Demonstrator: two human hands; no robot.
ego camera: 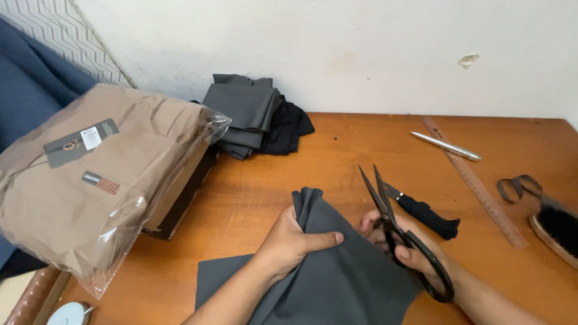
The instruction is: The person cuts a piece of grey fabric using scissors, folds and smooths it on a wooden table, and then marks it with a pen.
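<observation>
grey cloth (pixel 337 271) bunched in left hand (pixel 289 241), right hand (pixel 403 244) beside it gripping black scissors (pixel 397 229)

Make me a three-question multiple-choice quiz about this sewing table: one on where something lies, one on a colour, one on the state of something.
1. Where does the silver pen lie?
A. Beside the wooden ruler, toward the wall
B. On the bagged tan garment
C. Under the grey fabric

2. What colour is the fabric in the left hand?
A. Tan
B. Dark grey
C. White

3. How are the blades of the black scissors in the right hand?
A. Fully shut
B. Parted, tips pointing away from the person
C. Wrapped in cloth

Answers: 1 A, the pen rests on bare table next to the ruler's far end. 2 B, the bunched cloth is dark grey. 3 B, two separate blade tips show above the hand.
</observation>
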